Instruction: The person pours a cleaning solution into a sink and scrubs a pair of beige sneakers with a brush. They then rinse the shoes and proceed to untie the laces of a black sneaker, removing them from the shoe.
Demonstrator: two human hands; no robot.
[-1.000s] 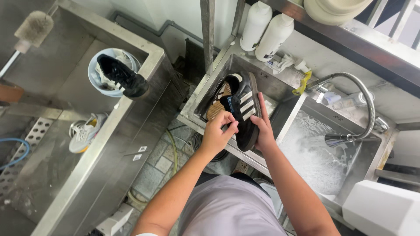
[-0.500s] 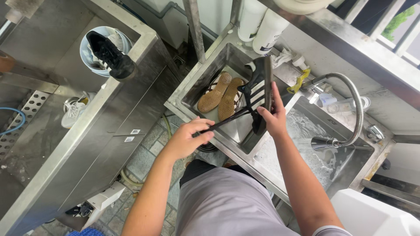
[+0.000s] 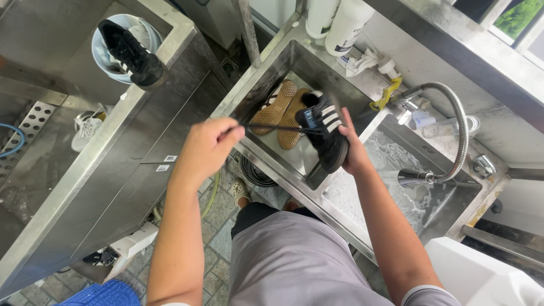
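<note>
Right hand (image 3: 352,153) grips black low-top sneaker with white side stripes (image 3: 324,131), fingers clamped round its sole side, shoe held above left steel sink basin (image 3: 266,85). Left hand (image 3: 208,146) closed on black shoelace (image 3: 277,128), fingers pinched together, lace stretched taut from shoe toward left. Two tan perforated insoles (image 3: 283,110) lie on basin floor beneath shoe. Right basin holds foamy water (image 3: 396,187); flexible metal faucet hose (image 3: 460,133) arches over it. Second black sneaker (image 3: 129,52) sits in pale blue bucket (image 3: 102,59), well apart at left.
</note>
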